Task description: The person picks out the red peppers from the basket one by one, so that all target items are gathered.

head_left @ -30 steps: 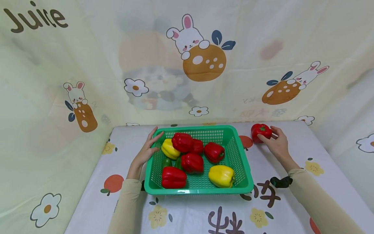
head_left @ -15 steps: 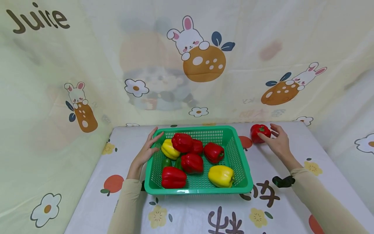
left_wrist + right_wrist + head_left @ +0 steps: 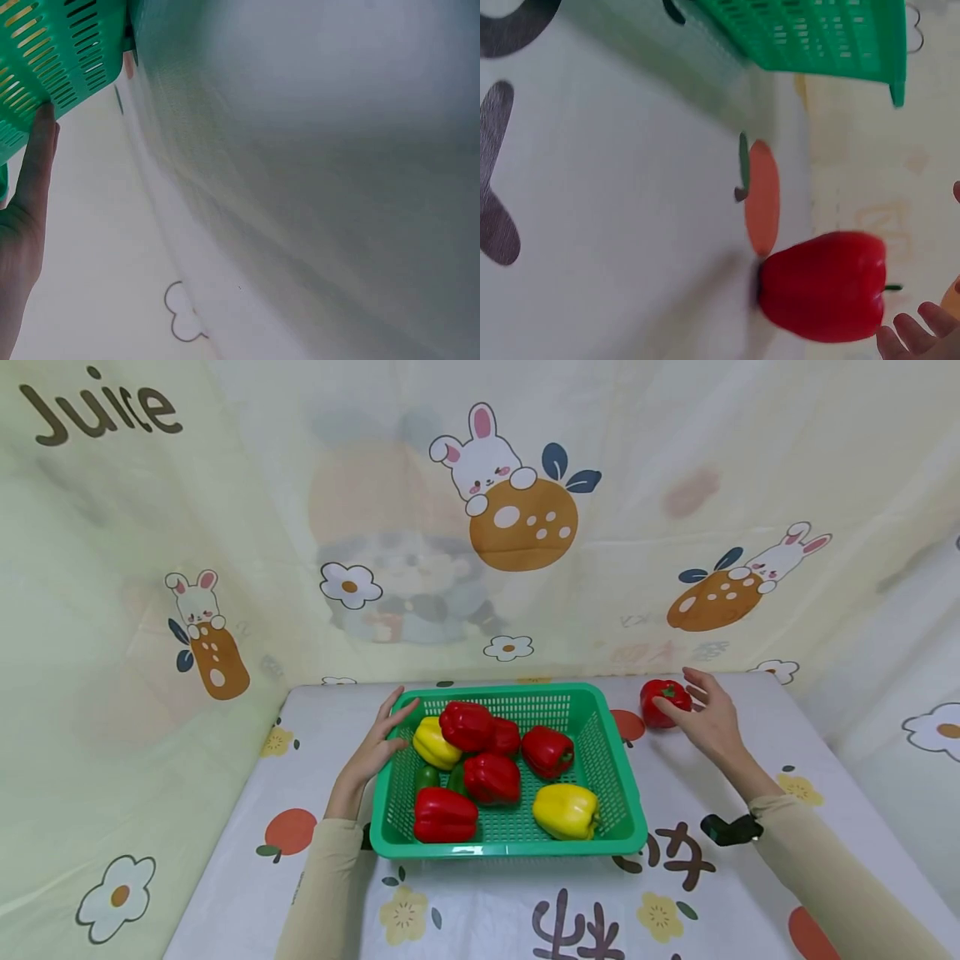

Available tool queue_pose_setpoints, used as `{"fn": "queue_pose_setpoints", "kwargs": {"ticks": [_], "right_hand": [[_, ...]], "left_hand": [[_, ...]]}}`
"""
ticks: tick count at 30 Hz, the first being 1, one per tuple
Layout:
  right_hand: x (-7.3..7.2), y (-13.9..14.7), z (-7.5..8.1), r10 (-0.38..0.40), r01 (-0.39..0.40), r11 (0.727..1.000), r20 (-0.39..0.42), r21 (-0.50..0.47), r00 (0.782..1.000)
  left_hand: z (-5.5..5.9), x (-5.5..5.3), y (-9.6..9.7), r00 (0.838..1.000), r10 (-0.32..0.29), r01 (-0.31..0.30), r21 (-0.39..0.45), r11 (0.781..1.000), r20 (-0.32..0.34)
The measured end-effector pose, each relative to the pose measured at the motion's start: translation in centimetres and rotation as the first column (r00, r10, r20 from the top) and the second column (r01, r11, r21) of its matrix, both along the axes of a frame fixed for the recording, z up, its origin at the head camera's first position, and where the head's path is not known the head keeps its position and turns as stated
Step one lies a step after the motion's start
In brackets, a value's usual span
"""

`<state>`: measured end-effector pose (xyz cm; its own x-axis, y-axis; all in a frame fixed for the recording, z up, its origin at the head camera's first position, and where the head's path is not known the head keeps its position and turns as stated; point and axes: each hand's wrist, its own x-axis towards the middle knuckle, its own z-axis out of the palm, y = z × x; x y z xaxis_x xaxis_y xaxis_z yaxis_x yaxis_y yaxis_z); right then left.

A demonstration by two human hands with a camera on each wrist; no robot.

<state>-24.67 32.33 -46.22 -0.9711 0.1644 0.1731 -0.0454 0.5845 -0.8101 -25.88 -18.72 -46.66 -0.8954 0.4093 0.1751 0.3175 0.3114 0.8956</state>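
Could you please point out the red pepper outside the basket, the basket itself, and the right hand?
Red pepper (image 3: 821, 286): right wrist view, on the middle of its side.
Basket (image 3: 547, 850): head view, on its near rim.
Right hand (image 3: 710, 722): head view, on the middle of the hand.

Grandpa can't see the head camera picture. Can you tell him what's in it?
A person's right hand is beside an upright red pepper on a table. The left hand touches a green basket holding red and yellow peppers.
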Motion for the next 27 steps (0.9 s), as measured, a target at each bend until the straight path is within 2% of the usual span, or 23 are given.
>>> {"fn": "queue_pose_setpoints", "kwargs": {"ticks": [7, 10, 14, 19, 25, 27], "right_hand": [[0.7, -2.1, 1.4, 0.059, -0.058, 0.998, -0.034, 0.013, 0.998], [1.0, -3.1, 1.7, 0.089, -0.087, 0.995, -0.052, 0.042, 0.995], [1.3, -4.6, 1.9, 0.138, -0.135, 0.99, -0.055, 0.046, 0.989], [1.7, -6.3, 2.3, 0.185, -0.184, 0.983, -0.045, 0.02, 0.982], [2.1, -8.4, 2.7, 0.232, -0.233, 0.972, -0.016, -0.014, 0.972], [2.2, -9.1, 2.8, 0.246, -0.246, 0.969, -0.002, -0.017, 0.969]], "left_hand": [[-3.1, -1.7, -0.7, 1.0, 0.018, -0.018, 0.009, 1.0, -0.021], [-3.6, -2.0, -0.8, 0.999, 0.027, -0.026, 0.002, 1.0, -0.037], [-3.9, -2.1, -0.9, 0.999, 0.03, -0.029, 0.006, 1.0, -0.045], [-3.3, -1.8, -0.7, 0.999, 0.023, -0.023, 0.006, 1.0, -0.027], [-0.4, -0.3, -0.1, 1.0, 0.004, -0.004, -0.007, 1.0, 0.002], [-0.1, -0.1, 0.0, 1.0, 0.005, -0.005, -0.003, 1.0, 0.007]]}}
